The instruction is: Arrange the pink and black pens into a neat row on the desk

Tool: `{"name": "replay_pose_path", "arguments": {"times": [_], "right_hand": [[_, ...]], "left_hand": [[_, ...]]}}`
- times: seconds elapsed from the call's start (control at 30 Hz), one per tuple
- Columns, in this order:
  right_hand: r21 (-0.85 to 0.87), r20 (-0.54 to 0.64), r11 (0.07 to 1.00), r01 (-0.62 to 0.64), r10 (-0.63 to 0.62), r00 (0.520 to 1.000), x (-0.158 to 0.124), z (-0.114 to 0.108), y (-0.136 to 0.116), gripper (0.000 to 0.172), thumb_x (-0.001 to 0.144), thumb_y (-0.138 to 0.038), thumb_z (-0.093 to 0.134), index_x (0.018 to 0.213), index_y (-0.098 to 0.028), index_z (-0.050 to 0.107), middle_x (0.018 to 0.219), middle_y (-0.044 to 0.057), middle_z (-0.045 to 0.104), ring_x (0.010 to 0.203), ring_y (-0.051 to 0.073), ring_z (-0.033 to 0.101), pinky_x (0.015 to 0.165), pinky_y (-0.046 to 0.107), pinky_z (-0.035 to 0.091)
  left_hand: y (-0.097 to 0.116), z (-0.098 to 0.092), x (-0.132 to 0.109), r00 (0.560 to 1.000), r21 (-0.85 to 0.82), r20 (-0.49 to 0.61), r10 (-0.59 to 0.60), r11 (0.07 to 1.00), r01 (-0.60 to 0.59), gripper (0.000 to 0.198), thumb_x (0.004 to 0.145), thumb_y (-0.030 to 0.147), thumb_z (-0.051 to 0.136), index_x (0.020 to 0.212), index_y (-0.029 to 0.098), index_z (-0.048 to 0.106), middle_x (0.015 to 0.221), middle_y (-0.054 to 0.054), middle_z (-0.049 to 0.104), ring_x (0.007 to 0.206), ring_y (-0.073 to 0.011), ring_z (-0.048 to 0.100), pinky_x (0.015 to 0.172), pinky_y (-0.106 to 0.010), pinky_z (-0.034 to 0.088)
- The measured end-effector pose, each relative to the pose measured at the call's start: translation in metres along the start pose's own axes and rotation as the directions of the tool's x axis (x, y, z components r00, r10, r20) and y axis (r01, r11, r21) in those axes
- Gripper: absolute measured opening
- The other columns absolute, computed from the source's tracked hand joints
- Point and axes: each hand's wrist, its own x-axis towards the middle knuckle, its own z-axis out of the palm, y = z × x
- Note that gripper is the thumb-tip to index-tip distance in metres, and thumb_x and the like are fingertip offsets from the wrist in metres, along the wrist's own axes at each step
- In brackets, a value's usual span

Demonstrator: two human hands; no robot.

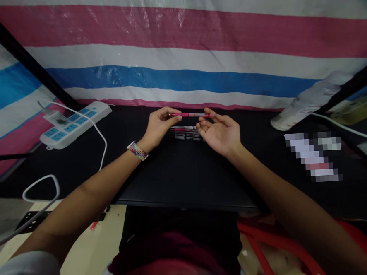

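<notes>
Both my hands hold one red pen (191, 114) level above a black table (179, 175). My left hand (159, 124) pinches the pen's left end; a colourful band sits on that wrist. My right hand (220, 133) is palm up, with its fingertips on the pen's right end. Just below the pen, a few more pens (185, 133) lie side by side on the table between my hands.
A white power strip (73, 124) with a plugged-in adapter and white cable (100, 136) lies at the left. A clear plastic bottle (312, 100) lies on its side at the right. A striped tarp (178, 50) walls the back. A red chair (265, 248) shows below.
</notes>
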Motion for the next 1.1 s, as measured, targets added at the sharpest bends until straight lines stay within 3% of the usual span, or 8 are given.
{"name": "replay_pose_path", "arguments": {"times": [0.33, 0.5, 0.6, 0.7, 0.8, 1.03, 1.1], "right_hand": [[0.043, -0.033, 0.999, -0.005, 0.006, 0.999, 0.003, -0.002, 0.002, 0.027, 0.084, -0.034, 0.063, 0.106, -0.023, 0.074, 0.093, 0.008, 0.072, 0.107, 0.028, 0.072, 0.106, 0.050, 0.063], [-0.044, -0.027, 0.999, 0.005, -0.006, 1.000, 0.002, 0.000, 0.000, 0.033, 0.090, -0.045, 0.062, 0.110, -0.023, 0.076, 0.097, 0.009, 0.075, 0.107, 0.028, 0.073, 0.100, 0.048, 0.064], [-0.211, -0.018, 0.973, 0.095, -0.101, 0.995, 0.006, -0.005, -0.001, 0.028, 0.089, -0.047, 0.071, 0.104, -0.025, 0.081, 0.092, 0.006, 0.077, 0.089, 0.024, 0.072, 0.088, 0.044, 0.066], [-0.446, -0.024, 0.855, 0.265, -0.307, 0.951, 0.015, -0.014, 0.002, 0.012, 0.084, -0.032, 0.084, 0.094, -0.026, 0.085, 0.087, 0.003, 0.076, 0.078, 0.020, 0.068, 0.087, 0.042, 0.063], [-0.589, -0.001, 0.736, 0.335, -0.415, 0.910, 0.026, -0.026, 0.005, 0.007, 0.083, -0.026, 0.085, 0.089, -0.027, 0.087, 0.089, 0.004, 0.077, 0.086, 0.023, 0.069, 0.097, 0.047, 0.059], [-0.868, 0.185, 0.372, 0.329, -0.372, 0.910, 0.041, -0.048, 0.009, 0.017, 0.088, -0.024, 0.075, 0.095, -0.034, 0.087, 0.099, 0.005, 0.079, 0.101, 0.031, 0.067, 0.114, 0.063, 0.047], [-0.889, 0.210, 0.320, 0.329, -0.353, 0.912, 0.041, -0.051, 0.010, 0.018, 0.089, -0.024, 0.072, 0.095, -0.033, 0.087, 0.100, 0.006, 0.079, 0.104, 0.033, 0.066, 0.117, 0.065, 0.043]], "left_hand": [[-0.001, 0.003, -0.003, 1.000, -0.019, 0.010, -0.012, 1.000, 0.012, 0.022, 0.079, 0.033, 0.093, 0.094, 0.020, 0.083, 0.097, -0.006, 0.083, 0.092, -0.0209, 0.076, 0.090, -0.039, 0.061], [-0.003, 0.002, -0.002, 1.000, -0.012, 0.007, -0.002, 1.000, 0.002, 0.023, 0.080, 0.033, 0.093, 0.094, 0.020, 0.082, 0.096, -0.007, 0.083, 0.092, -0.0212, 0.076, 0.090, -0.039, 0.061], [-0.005, 0.002, -0.001, 1.000, 0.021, 0.004, 0.004, 1.000, -0.004, 0.026, 0.080, 0.037, 0.093, 0.095, 0.019, 0.082, 0.096, -0.007, 0.083, 0.092, -0.0220, 0.076, 0.089, -0.039, 0.061], [-0.008, 0.001, 0.000, 1.000, 0.050, -0.007, 0.018, 0.999, -0.018, 0.026, 0.081, 0.036, 0.093, 0.098, 0.020, 0.083, 0.099, -0.008, 0.084, 0.094, -0.0221, 0.077, 0.089, -0.038, 0.062], [-0.013, -0.002, 0.002, 1.000, 0.109, -0.011, 0.029, 0.994, -0.028, 0.025, 0.084, 0.036, 0.090, 0.103, 0.020, 0.086, 0.099, -0.009, 0.085, 0.092, -0.0227, 0.077, 0.087, -0.038, 0.062], [-0.024, -0.010, 0.007, 0.998, 0.363, 0.014, 0.056, 0.930, -0.057, 0.014, 0.091, 0.028, 0.083, 0.102, 0.026, 0.089, 0.104, -0.008, 0.087, 0.094, -0.0261, 0.079, 0.094, -0.044, 0.059], [-0.028, -0.011, 0.008, 0.999, 0.410, 0.021, 0.039, 0.911, -0.044, 0.013, 0.091, 0.027, 0.082, 0.101, 0.028, 0.090, 0.104, -0.008, 0.087, 0.094, -0.0276, 0.079, 0.094, -0.046, 0.058]]}}
